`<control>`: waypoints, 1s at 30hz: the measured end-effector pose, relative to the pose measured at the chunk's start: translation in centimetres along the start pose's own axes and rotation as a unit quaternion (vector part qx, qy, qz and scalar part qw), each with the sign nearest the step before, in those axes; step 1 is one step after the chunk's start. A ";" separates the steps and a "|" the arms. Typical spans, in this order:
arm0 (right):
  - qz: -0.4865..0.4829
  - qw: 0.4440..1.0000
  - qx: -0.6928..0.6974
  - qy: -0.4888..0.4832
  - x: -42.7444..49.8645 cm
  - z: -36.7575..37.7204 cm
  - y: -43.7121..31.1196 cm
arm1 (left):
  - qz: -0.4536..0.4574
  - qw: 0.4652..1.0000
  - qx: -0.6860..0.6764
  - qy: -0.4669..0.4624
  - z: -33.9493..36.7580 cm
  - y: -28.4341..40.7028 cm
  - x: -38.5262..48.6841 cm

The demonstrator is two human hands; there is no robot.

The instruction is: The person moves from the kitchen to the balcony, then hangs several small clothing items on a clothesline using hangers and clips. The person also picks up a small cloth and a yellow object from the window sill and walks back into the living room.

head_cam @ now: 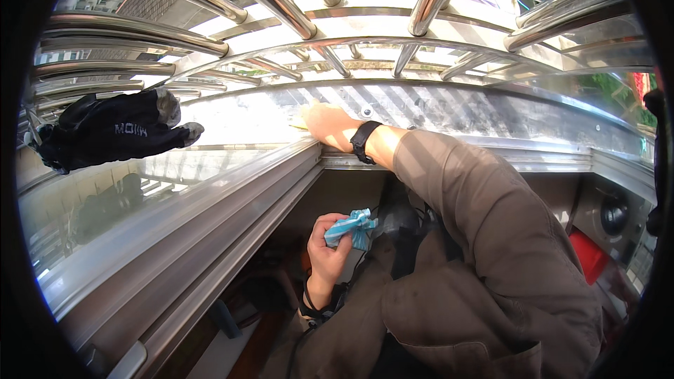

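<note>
My right hand, in strong sunlight, reaches through the window opening onto the metal sill. Beneath its fingers shows the edge of a thin yellowish thing, perhaps a cloth or sponge; glare and the hand hide most of it. Lower down, inside the window, my left hand pinches a crumpled blue-and-white striped cloth between thumb and fingers. The aluminium sliding window frame runs diagonally to the left of both hands.
Polished steel bars form a cage beyond the sill. Black gloves with grey fingertips hang at the left. A small round fitting sits on the sill. A red object and a front-loading washing machine are at the right.
</note>
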State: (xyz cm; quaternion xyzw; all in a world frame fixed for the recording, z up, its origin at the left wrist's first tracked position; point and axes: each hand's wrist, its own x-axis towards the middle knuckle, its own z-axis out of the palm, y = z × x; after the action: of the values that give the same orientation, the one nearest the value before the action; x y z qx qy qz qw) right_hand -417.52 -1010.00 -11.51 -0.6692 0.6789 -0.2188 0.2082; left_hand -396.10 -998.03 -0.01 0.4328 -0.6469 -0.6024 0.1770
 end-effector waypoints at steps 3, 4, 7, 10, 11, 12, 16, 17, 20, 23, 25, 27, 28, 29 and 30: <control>0.047 0.994 0.098 -0.012 0.0 0.5 -0.6 | -0.018 1.000 -0.010 0.005 0.1 -0.1 0.0; 0.054 0.993 0.105 -0.011 0.1 0.5 -0.7 | -0.022 1.000 -0.013 0.003 0.2 -0.1 0.1; 0.067 0.988 0.135 -0.020 0.1 -0.1 -0.3 | -0.017 1.000 -0.011 -0.002 0.4 0.0 0.4; 0.051 0.971 0.233 0.017 0.5 -0.8 1.5 | -0.026 1.000 -0.015 -0.008 0.8 0.1 0.8; 0.036 0.974 0.222 0.014 1.0 -1.0 2.2 | -0.041 0.999 -0.029 -0.007 0.9 0.1 0.9; 0.024 0.977 0.211 0.008 1.8 -1.2 2.6 | -0.053 0.998 -0.040 -0.005 1.0 0.1 1.0; 0.026 0.966 0.258 -0.009 3.5 -0.7 2.3 | -0.019 1.000 -0.016 -0.008 1.1 0.5 1.0; 0.030 0.961 0.274 -0.031 3.5 -0.7 2.1 | -0.020 0.999 -0.049 -0.003 1.0 0.6 0.9; 0.057 0.965 0.255 0.006 2.2 -2.1 2.1 | -0.033 0.992 -0.122 0.015 0.8 0.9 0.8; 0.073 0.920 0.377 -0.081 -0.2 -5.9 2.5 | -0.026 0.987 -0.157 0.011 0.7 1.4 1.4; 0.090 0.799 0.573 -0.161 -3.2 -9.0 1.9 | -0.002 0.985 -0.173 -0.009 1.0 2.0 2.4; 0.094 0.732 0.645 -0.198 -6.6 -12.1 0.8 | -0.016 0.963 -0.269 -0.015 1.6 3.2 3.8; 0.116 0.746 0.628 -0.186 -8.4 -13.4 0.1 | -0.034 0.958 -0.285 -0.015 2.0 4.1 4.6; 0.123 0.749 0.628 -0.171 -10.2 -14.6 -0.6 | 0.002 0.951 -0.307 -0.025 2.5 5.1 5.3; 0.119 0.738 0.645 -0.160 -12.0 -15.6 -1.2 | 0.039 0.956 -0.289 -0.039 2.9 6.2 6.0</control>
State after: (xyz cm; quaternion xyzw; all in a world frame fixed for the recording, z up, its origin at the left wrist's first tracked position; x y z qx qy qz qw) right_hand -425.30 -997.77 1.87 -0.3137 0.4064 -0.4669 0.7200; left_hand -403.84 -1001.49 3.38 0.3138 -0.4678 -0.7729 0.2922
